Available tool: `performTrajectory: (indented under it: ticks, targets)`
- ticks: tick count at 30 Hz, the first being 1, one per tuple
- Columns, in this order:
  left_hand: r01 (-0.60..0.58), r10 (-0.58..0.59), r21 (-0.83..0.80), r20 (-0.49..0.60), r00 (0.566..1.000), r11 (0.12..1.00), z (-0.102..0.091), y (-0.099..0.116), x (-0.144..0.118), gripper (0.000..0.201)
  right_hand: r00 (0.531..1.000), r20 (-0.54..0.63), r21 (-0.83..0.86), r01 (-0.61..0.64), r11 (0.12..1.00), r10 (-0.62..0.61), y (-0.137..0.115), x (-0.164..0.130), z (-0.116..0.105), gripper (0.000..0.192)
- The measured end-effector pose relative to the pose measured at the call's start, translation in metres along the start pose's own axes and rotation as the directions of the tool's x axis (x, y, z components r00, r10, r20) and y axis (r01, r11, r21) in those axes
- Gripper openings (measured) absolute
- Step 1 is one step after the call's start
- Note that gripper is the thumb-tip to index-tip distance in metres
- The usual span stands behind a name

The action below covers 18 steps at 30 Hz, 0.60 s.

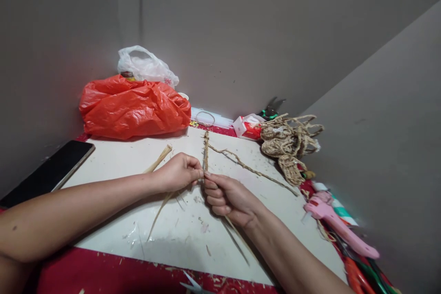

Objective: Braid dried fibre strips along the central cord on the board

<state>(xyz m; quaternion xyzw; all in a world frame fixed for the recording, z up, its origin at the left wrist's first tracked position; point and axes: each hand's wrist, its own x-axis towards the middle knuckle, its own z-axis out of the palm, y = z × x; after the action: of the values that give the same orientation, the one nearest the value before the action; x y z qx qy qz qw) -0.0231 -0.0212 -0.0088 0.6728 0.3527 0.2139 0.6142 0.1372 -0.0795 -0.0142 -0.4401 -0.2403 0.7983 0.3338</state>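
My left hand (181,172) and my right hand (229,197) meet over the white board (179,239), both closed in a pinch. Between their fingertips is the near end of a twisted straw cord (206,151), which runs straight away from me. Loose straw strands (159,216) trail below my left hand, and others (237,234) come out under my right. A thin twisted cord (255,171) slants off to the right on the board. Behind my left wrist lies a flat bundle of straw (161,158). The fingertips hide the exact point of grip.
A red plastic bag (138,108) and a white bag (148,66) stand at the back left, near a dark phone (51,170). Woven straw pieces (287,142), a tissue pack (247,126) and a pink glue gun (341,225) line the right side. Scissors (196,285) lie at the front edge.
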Motion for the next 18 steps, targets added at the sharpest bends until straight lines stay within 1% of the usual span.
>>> performTrajectory:
  ticks: [3, 5, 7, 10, 12, 14, 15, 17, 18]
  targets:
    - [-0.049, 0.044, 0.096, 0.053, 0.998, 0.994, -0.006, -0.001, 0.003, 0.015, 0.998, -0.052, 0.051, 0.044, 0.998, -0.041, 0.005, 0.0, 0.005, 0.034]
    - [-0.036, 0.022, 0.125, 0.107, 0.994, 0.991, -0.011, 0.001, 0.004, 0.016, 0.99, -0.109, 0.045, 0.092, 0.995, -0.087, 0.008, 0.0, 0.008, 0.031]
    - [0.008, -0.029, 0.144, 0.142, 0.989, 0.989, -0.014, 0.003, 0.003, 0.019, 0.979, -0.159, 0.017, 0.132, 0.991, -0.127, 0.011, 0.001, 0.012, 0.03]
    - [0.064, -0.089, 0.18, 0.136, 0.987, 0.982, -0.013, 0.006, -0.001, 0.024, 0.962, -0.211, -0.028, 0.172, 0.985, -0.174, 0.015, 0.002, 0.014, 0.026]
    - [0.068, -0.092, 0.205, 0.109, 0.99, 0.976, -0.008, 0.008, -0.005, 0.026, 0.954, -0.231, -0.031, 0.188, 0.982, -0.19, 0.017, 0.002, 0.016, 0.025]
    - [0.013, -0.03, 0.272, 0.059, 0.998, 0.962, -0.001, 0.008, -0.009, 0.025, 0.949, -0.246, -0.001, 0.202, 0.979, -0.196, 0.019, 0.003, 0.017, 0.026]
    - [-0.029, 0.02, 0.336, 0.03, 0.999, 0.941, 0.002, 0.008, -0.011, 0.024, 0.946, -0.255, 0.022, 0.212, 0.977, -0.2, 0.019, 0.002, 0.018, 0.027]
    - [-0.103, 0.121, 0.494, -0.005, 0.993, 0.863, 0.009, 0.008, -0.015, 0.022, 0.942, -0.27, 0.069, 0.226, 0.972, -0.199, 0.02, 0.002, 0.02, 0.029]
    - [-0.118, 0.149, 0.568, -0.008, 0.989, 0.815, 0.011, 0.008, -0.017, 0.022, 0.942, -0.273, 0.092, 0.229, 0.969, -0.197, 0.02, 0.001, 0.021, 0.029]
